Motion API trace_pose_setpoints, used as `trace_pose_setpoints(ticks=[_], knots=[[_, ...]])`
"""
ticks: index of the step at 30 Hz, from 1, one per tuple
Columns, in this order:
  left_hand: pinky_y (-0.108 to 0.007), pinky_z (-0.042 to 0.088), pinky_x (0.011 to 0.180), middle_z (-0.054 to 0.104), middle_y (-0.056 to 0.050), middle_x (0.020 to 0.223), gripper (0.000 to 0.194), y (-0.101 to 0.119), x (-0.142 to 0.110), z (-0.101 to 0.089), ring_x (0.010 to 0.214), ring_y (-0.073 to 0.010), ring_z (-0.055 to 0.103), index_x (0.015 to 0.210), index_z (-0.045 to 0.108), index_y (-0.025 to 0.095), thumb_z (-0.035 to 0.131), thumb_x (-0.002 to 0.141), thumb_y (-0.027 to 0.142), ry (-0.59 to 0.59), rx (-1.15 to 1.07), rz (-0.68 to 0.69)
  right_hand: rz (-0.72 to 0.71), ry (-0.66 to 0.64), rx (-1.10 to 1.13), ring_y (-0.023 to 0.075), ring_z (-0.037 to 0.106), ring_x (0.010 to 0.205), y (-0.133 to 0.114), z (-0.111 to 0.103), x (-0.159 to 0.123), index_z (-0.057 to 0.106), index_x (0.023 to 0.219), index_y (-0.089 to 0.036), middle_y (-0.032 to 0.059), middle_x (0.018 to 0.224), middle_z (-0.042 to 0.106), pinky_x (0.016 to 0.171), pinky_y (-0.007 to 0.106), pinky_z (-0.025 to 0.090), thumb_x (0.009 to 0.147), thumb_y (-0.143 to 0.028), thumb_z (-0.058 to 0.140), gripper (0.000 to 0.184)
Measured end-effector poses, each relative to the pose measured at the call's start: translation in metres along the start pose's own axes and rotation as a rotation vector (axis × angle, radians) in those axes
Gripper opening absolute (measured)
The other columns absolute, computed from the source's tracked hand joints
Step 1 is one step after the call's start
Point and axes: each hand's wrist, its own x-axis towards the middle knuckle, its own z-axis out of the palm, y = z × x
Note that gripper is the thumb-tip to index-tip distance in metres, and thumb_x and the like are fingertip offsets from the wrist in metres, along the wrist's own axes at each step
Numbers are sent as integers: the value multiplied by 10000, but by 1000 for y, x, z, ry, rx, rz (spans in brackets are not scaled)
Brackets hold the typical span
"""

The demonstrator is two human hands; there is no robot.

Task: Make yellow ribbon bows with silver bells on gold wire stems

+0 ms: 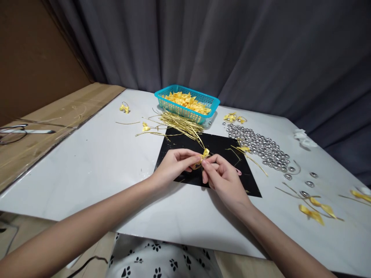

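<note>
My left hand [174,164] and my right hand [222,178] meet over a black mat [220,144] on the white table [101,162]. Both pinch a small yellow ribbon bow [204,155] with a gold wire tie around it; fingertips of each hand are closed on it. A bundle of gold wire ties [181,123] lies just beyond the mat. Behind that stands a turquoise basket [187,103] filled with yellow ribbon pieces.
A pile of silver beads [261,146] spreads to the right of the mat, with stray ones nearer the edge. Loose yellow bows [315,210] lie at right and far left [124,108]. Cardboard with scissors [14,133] sits left. A grey curtain hangs behind.
</note>
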Motion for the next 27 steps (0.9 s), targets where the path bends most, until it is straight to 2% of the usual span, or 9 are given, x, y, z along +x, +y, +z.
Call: trace_pose_setpoints(ticks=[13, 18, 21, 27], knots=[[-249, 442, 624, 651, -21, 640, 86, -1, -1, 1, 594, -104, 532, 669, 704, 154, 682, 684, 236, 6, 7, 6, 28, 22, -10, 59, 361, 383, 0, 0, 1, 429, 679, -192, -70, 431, 474, 399, 188, 267, 777, -458, 601, 332], [-258, 454, 649, 675, -35, 715, 101, -4, -1, 2, 640, -117, 558, 704, 692, 151, 664, 715, 248, 27, 0, 70, 24, 13, 4, 52, 327, 373, 2, 0, 3, 431, 676, -192, -71, 441, 464, 381, 184, 237, 767, -473, 606, 343], [-253, 449, 662, 676, -26, 735, 102, -7, -1, 4, 661, -112, 565, 721, 688, 157, 655, 732, 252, 58, -37, 98, -12, 14, -30, 54, 339, 393, 0, 2, 2, 450, 657, -185, -65, 456, 445, 395, 186, 266, 776, -461, 595, 334], [-242, 441, 698, 685, -19, 765, 99, -10, -4, 5, 701, -103, 571, 741, 699, 164, 686, 715, 259, 27, -129, 69, -48, 30, -14, 49, 323, 395, -2, 4, 0, 441, 648, -187, -78, 453, 398, 392, 182, 258, 785, -422, 583, 307]])
